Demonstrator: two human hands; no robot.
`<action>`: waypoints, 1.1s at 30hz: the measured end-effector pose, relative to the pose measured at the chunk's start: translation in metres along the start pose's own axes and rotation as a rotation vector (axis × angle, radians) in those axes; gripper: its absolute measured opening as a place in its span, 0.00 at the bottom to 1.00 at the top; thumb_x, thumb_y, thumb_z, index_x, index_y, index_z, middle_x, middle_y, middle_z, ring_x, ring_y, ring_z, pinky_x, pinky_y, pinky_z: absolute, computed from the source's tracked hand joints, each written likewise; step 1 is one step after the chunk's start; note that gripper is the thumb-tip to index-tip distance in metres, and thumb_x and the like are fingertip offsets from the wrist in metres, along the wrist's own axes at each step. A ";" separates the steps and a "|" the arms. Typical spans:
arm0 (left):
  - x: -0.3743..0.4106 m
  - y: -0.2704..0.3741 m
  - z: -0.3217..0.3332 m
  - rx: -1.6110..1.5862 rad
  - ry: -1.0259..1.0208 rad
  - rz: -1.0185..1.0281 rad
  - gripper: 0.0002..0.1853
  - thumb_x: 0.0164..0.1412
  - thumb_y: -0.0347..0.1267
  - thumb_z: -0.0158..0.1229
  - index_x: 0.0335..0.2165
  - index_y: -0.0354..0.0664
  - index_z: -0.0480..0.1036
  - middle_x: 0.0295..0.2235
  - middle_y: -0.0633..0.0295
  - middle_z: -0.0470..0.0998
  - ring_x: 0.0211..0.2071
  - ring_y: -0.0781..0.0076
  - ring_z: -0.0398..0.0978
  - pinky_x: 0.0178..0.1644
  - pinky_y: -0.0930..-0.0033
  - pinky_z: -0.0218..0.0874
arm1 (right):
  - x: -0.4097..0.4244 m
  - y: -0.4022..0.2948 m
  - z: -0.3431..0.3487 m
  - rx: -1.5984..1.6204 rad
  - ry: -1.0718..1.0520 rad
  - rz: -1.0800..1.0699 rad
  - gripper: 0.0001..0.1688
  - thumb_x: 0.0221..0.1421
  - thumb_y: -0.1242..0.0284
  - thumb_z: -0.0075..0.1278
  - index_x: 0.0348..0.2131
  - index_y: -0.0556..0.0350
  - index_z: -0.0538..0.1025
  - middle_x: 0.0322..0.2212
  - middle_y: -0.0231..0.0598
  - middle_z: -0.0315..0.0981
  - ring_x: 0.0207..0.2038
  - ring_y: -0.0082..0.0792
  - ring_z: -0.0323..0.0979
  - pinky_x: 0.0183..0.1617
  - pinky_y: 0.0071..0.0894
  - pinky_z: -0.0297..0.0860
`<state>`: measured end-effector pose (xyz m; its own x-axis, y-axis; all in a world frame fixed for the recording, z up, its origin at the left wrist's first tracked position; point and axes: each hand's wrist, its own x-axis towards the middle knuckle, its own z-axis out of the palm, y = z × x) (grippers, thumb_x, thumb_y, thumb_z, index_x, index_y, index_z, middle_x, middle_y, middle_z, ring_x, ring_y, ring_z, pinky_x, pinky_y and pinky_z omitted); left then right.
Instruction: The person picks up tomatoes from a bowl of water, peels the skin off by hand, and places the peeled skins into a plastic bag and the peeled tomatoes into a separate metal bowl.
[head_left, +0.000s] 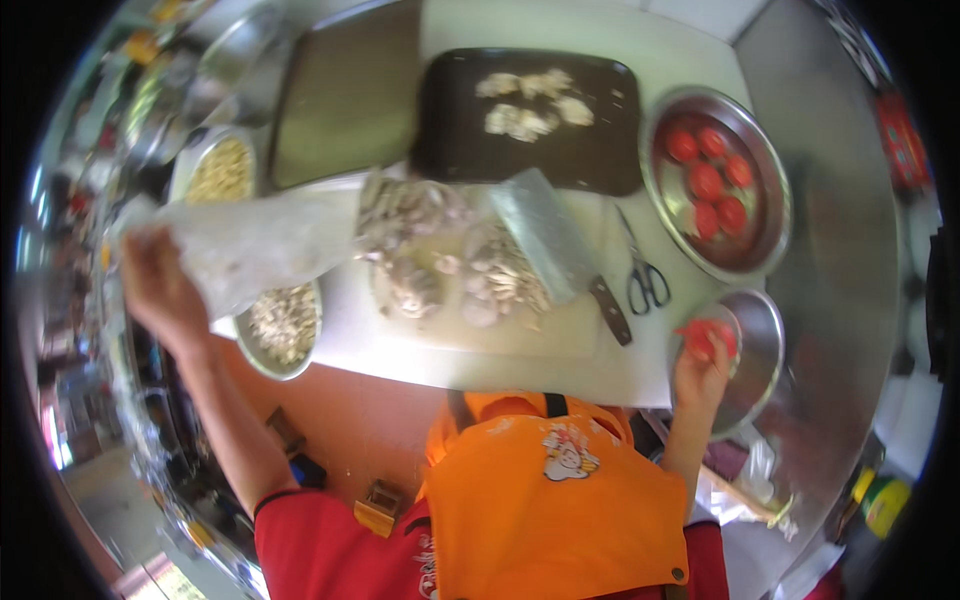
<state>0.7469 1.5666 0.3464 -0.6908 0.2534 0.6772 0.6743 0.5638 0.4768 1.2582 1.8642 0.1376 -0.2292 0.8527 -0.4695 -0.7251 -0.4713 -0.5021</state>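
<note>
My left hand (166, 289), raised at the left, grips one end of a whitish translucent plastic bag (262, 240). The bag stretches sideways to the edge of a pile of grey-brown mushrooms (409, 206) on a pale cutting board (559, 337). More mushrooms (502, 281) lie in loose clusters on the board. A cleaver (544, 236) with a brown handle rests at the board's right side, its blade partly over them. My right hand (701, 371) holds a crumpled-looking red item (709, 340), too blurred to identify, at the left rim of a steel bowl (765, 360).
Scissors (637, 270) lie right of the cleaver. Tomatoes (706, 181) sit in a large steel basin (776, 217). A dark tray (457, 112) holds pale pieces (521, 121). Bowls of chopped food (285, 330) and yellowish pieces (221, 171) stand left, near a metal tray (341, 97).
</note>
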 end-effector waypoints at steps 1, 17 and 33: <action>0.001 -0.007 -0.006 0.067 -0.012 -0.022 0.14 0.66 0.28 0.55 0.47 0.31 0.72 0.35 0.62 0.77 0.33 0.79 0.72 0.39 0.77 0.65 | -0.001 -0.001 0.006 0.034 0.018 0.010 0.15 0.54 0.87 0.49 0.42 0.58 0.72 0.38 0.36 0.72 0.38 0.28 0.73 0.28 0.15 0.70; -0.011 0.137 -0.044 -0.096 0.082 -0.155 0.19 0.65 0.28 0.55 0.52 0.28 0.69 0.46 0.51 0.76 0.44 0.71 0.75 0.48 0.72 0.69 | -0.011 -0.034 -0.010 0.064 0.063 0.037 0.13 0.59 0.83 0.47 0.44 0.58 0.71 0.38 0.34 0.73 0.36 0.21 0.70 0.28 0.15 0.66; -0.227 0.226 0.136 -0.775 -1.284 -0.173 0.23 0.59 0.19 0.57 0.53 0.35 0.67 0.38 0.63 0.76 0.27 0.83 0.68 0.32 0.79 0.64 | -0.071 -0.078 -0.019 0.040 -0.055 -0.139 0.10 0.56 0.81 0.49 0.40 0.59 0.71 0.37 0.37 0.70 0.35 0.22 0.71 0.31 0.16 0.67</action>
<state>1.0211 1.7435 0.2242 -0.2498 0.9555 -0.1570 0.2471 0.2196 0.9438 1.3436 1.8356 0.1961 -0.1590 0.9207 -0.3564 -0.7776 -0.3392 -0.5294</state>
